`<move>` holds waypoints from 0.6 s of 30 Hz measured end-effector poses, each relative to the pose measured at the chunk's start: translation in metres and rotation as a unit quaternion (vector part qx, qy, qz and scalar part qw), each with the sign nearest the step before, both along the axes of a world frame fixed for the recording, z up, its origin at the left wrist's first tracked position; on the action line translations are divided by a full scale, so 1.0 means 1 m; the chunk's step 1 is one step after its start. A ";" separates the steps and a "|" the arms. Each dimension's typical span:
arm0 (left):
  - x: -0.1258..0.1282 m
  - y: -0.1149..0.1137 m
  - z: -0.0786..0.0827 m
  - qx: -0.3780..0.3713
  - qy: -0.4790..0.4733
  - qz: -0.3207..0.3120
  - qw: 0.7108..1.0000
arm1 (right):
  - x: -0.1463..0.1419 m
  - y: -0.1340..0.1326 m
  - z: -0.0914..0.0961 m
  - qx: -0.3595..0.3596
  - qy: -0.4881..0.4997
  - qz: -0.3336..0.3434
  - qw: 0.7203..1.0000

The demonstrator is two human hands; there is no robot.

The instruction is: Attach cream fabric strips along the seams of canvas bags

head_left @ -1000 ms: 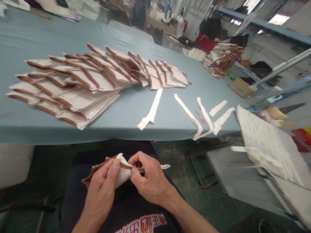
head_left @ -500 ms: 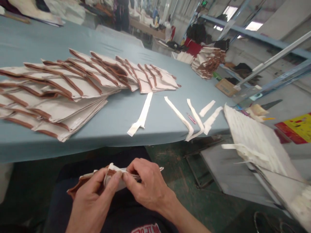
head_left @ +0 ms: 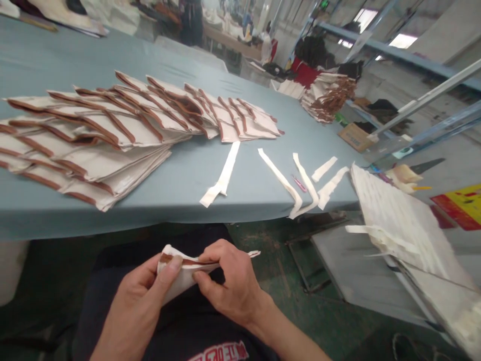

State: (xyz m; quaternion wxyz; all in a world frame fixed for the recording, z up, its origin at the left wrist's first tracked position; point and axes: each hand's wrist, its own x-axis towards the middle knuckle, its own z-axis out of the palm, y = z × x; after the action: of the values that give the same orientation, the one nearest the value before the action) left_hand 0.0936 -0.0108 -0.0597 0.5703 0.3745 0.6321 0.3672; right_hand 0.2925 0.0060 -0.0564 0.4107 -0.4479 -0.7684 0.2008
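Observation:
Over my lap, both hands hold a white fabric piece with a brown edge (head_left: 182, 282). My left hand (head_left: 137, 296) pinches its upper left corner, thumb on the brown edge. With thumb and fingers, my right hand (head_left: 233, 281) grips the same edge farther right, and a thin white end sticks out beyond the knuckles. The lower part of the piece is partly hidden behind my hands. On the table ahead lie overlapping rows of similar white fabric pieces with brown edging (head_left: 124, 130).
White strips (head_left: 224, 175) lie on the blue-green table (head_left: 180, 190), with a small pink tool (head_left: 299, 183) among those at right. A white-covered board (head_left: 398, 215) slopes beside the table. More pieces are stacked (head_left: 328, 95) at the far end, near a metal shelf frame (head_left: 413, 55).
My left hand has shifted slightly left along the edge. The brown edge between my hands now shows more, and the brown part behind my left hand is out of sight. The view has shifted slightly.

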 end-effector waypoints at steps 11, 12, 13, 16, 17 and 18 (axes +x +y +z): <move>0.011 0.005 0.015 -0.089 -0.141 0.144 0.975 | -0.009 0.017 0.002 0.155 -0.007 0.047 0.987; 0.011 0.005 0.013 -0.076 -0.129 0.133 0.980 | -0.011 0.018 0.004 0.133 0.012 0.038 0.990; 0.010 0.004 0.011 -0.059 -0.110 0.116 0.985 | -0.013 0.017 0.007 0.091 0.035 0.024 0.995; 0.000 0.001 0.001 0.003 -0.034 0.053 0.998 | -0.018 0.016 0.016 -0.124 0.094 -0.028 0.987; -0.004 0.001 -0.003 0.025 -0.005 0.037 0.999 | -0.018 0.016 0.019 -0.198 0.097 -0.037 0.975; -0.007 0.001 -0.007 0.045 0.026 0.027 0.998 | -0.017 0.015 0.022 -0.259 0.092 -0.038 0.961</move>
State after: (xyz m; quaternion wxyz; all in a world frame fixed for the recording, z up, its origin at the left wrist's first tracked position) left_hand 0.0867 -0.0102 -0.0670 0.5257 0.3920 0.6395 0.4012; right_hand 0.2754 0.0214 -0.0342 0.3570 -0.5470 -0.6318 0.4173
